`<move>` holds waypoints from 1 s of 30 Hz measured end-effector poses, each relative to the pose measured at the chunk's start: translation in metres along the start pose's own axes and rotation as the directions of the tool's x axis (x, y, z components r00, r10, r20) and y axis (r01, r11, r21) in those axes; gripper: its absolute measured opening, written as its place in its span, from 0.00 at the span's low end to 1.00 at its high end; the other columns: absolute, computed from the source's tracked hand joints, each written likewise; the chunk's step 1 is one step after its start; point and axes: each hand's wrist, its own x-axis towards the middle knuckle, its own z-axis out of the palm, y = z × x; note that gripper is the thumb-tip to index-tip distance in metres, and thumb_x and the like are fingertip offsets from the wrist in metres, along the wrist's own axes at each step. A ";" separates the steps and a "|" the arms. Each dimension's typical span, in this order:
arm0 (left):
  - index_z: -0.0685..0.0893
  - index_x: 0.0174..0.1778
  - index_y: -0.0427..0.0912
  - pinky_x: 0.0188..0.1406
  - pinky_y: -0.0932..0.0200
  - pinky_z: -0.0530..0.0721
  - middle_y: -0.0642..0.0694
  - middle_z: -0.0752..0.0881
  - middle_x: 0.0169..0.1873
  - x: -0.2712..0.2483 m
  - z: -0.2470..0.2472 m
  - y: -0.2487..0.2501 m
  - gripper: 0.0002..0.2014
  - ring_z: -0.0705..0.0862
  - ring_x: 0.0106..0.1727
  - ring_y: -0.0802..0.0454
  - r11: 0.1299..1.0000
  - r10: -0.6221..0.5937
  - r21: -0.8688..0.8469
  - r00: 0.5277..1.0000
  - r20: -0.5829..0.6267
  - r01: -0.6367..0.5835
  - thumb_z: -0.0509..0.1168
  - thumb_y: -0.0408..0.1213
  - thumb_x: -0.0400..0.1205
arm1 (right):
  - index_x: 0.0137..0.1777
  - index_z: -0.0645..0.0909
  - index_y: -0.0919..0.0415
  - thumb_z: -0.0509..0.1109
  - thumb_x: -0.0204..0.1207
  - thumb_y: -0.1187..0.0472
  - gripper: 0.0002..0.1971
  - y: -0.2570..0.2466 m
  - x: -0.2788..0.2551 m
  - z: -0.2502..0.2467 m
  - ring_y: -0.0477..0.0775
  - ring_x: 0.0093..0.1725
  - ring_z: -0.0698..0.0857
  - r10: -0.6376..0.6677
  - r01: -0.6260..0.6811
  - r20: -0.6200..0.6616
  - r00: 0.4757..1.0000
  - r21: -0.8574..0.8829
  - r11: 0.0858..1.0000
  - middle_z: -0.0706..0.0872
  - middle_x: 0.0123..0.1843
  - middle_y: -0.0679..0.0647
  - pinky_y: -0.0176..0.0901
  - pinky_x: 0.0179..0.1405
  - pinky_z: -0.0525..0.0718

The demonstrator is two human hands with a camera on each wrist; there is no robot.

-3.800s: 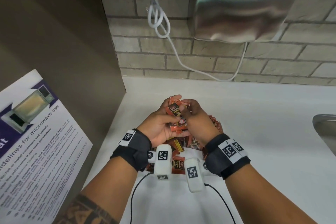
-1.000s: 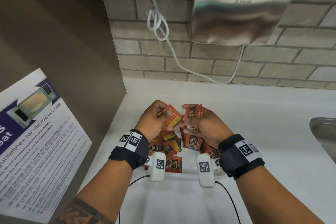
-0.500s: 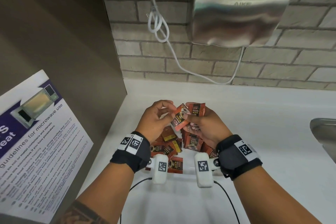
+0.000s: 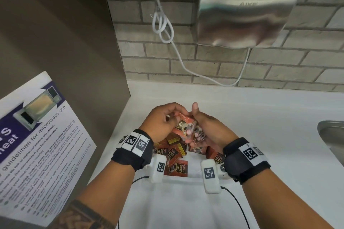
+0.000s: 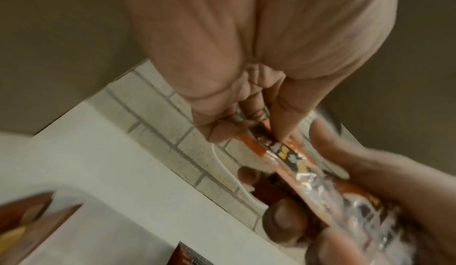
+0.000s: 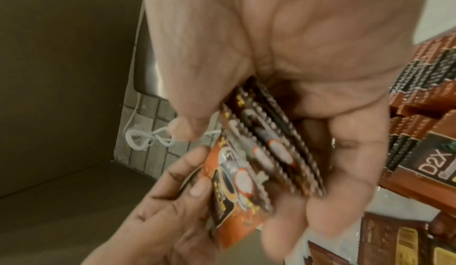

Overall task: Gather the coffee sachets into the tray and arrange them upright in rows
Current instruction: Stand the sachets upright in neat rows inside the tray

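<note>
Orange and black coffee sachets lie loose in a heap (image 4: 176, 167) inside a pale shallow tray, whose near rim (image 4: 178, 179) shows between my wrists. Above the heap my right hand (image 4: 197, 128) grips a fanned stack of sachets (image 6: 276, 148), held on edge between thumb and fingers. My left hand (image 4: 176, 117) pinches one more sachet (image 6: 234, 183) by its top and holds it against the left face of that stack. In the left wrist view the pinched sachet (image 5: 273, 144) runs diagonally into the right hand's stack (image 5: 357, 206). The tray's far side is hidden by my hands.
A steel hand dryer (image 4: 245, 16) hangs on the brick wall with a looped white cable (image 4: 163, 24) beside it. A brown panel carrying a microwave poster (image 4: 37, 145) stands at the left. A steel sink edge (image 4: 331, 135) is at the right of the white counter (image 4: 260, 117).
A second ago the hands were apart, each holding sachets. The left hand has since carried its sachet rightward against the right hand's stack, and both hands sit slightly lower.
</note>
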 end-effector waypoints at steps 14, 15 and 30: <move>0.66 0.79 0.70 0.72 0.51 0.77 0.63 0.67 0.78 -0.005 0.024 0.011 0.41 0.75 0.73 0.64 0.949 0.085 0.260 0.937 0.338 -0.180 0.78 0.39 0.75 | 0.65 0.83 0.67 0.68 0.81 0.69 0.13 0.002 0.006 0.003 0.61 0.66 0.87 -0.026 0.015 0.039 0.999 0.263 0.965 0.88 0.64 0.65 0.65 0.65 0.85; 0.67 0.78 0.69 0.75 0.46 0.73 0.63 0.67 0.78 -0.003 0.026 0.008 0.41 0.73 0.75 0.62 0.918 0.105 0.334 0.942 0.319 -0.216 0.79 0.41 0.74 | 0.64 0.83 0.67 0.67 0.81 0.70 0.13 0.002 0.006 0.006 0.59 0.66 0.86 -0.026 0.015 0.037 0.999 0.278 0.961 0.88 0.64 0.64 0.61 0.63 0.86; 0.70 0.79 0.63 0.72 0.43 0.77 0.58 0.75 0.74 0.009 0.035 0.015 0.37 0.73 0.73 0.56 0.915 0.119 0.351 0.965 0.233 -0.198 0.77 0.39 0.76 | 0.66 0.81 0.62 0.66 0.85 0.64 0.11 -0.009 -0.005 -0.008 0.58 0.55 0.87 -0.027 0.028 -0.008 1.000 0.189 0.982 0.87 0.59 0.58 0.48 0.43 0.89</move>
